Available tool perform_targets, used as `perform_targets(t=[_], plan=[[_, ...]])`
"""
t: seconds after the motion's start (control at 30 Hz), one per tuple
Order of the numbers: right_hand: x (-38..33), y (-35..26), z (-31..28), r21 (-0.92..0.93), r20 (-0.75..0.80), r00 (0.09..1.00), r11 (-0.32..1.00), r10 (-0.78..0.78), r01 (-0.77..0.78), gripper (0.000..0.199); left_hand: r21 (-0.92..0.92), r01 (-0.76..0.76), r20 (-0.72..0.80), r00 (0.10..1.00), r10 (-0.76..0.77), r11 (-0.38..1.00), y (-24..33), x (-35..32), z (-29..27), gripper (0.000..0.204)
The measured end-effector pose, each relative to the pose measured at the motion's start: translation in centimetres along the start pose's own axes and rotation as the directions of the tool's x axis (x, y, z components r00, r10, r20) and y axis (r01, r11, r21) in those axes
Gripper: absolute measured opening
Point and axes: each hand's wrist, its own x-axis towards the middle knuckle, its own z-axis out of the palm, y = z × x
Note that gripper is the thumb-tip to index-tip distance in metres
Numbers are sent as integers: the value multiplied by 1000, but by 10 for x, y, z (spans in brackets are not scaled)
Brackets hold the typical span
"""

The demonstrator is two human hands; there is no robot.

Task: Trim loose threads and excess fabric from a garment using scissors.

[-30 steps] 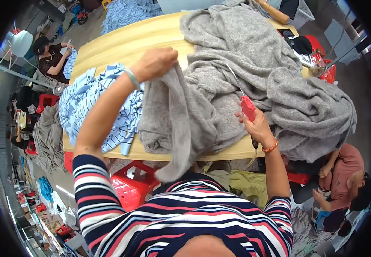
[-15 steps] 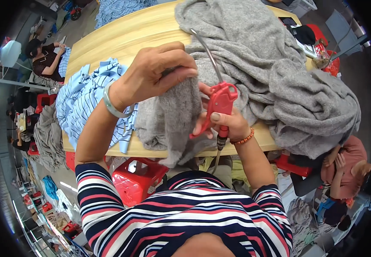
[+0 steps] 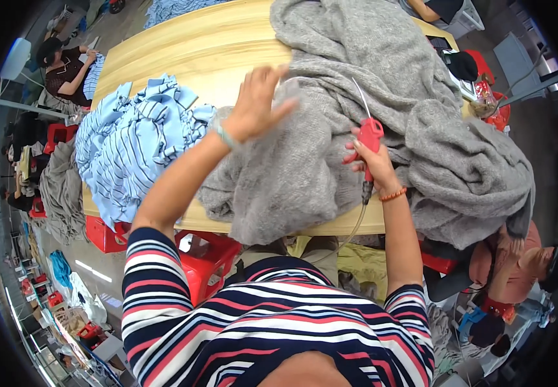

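Note:
My left hand [image 3: 259, 106], somewhat blurred by motion, is over the grey knit garment [image 3: 279, 174], its fingers spread and nothing held in them. That garment lies loosely at the near edge of the table, in front of me. In my right hand [image 3: 370, 158] is a red air blow gun [image 3: 370, 134], gripped by its handle. A thin metal nozzle curves up from the gun toward the far side. From the gun's base a hose [image 3: 358, 222] runs down toward my lap.
Blue striped fabric [image 3: 140, 145] is heaped at the table's left. More grey knit [image 3: 466, 161] is piled on the right and far side of the wooden table [image 3: 208, 45]. Red stools [image 3: 205, 261] stand below the near edge. Other people sit at the far left and lower right.
My left hand has let go of the grey knit and spread its fingers. The garment now lies spread on the table. My right hand has moved right with the blow gun.

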Motion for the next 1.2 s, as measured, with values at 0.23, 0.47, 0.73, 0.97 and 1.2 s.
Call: perform_targets(t=[0.23, 0.47, 0.73, 0.97, 1.2], plan=[[-54, 20, -25, -114, -78, 995, 991, 64, -73, 44, -98, 354, 97, 934, -345, 930, 20, -150, 2, 60], [-72, 9, -22, -186, -53, 998, 982, 17, -26, 45, -82, 254, 66, 966, -249, 964, 37, -166, -2, 34], [-90, 4, -22, -357, -50, 997, 934, -52, 31, 41, -688, 682, 683, 724, -93, 247, 156, -88, -37, 40], [-118, 5, -36, -533, -29, 997, 845, -72, 45, 41, 121, -113, 169, 981, 92, 986, 81, -55, 88, 46], [-136, -8, -31, -645, -25, 998, 764, -58, 28, 41, 46, -227, -36, 973, 228, 973, 58, 10, 84, 52]])
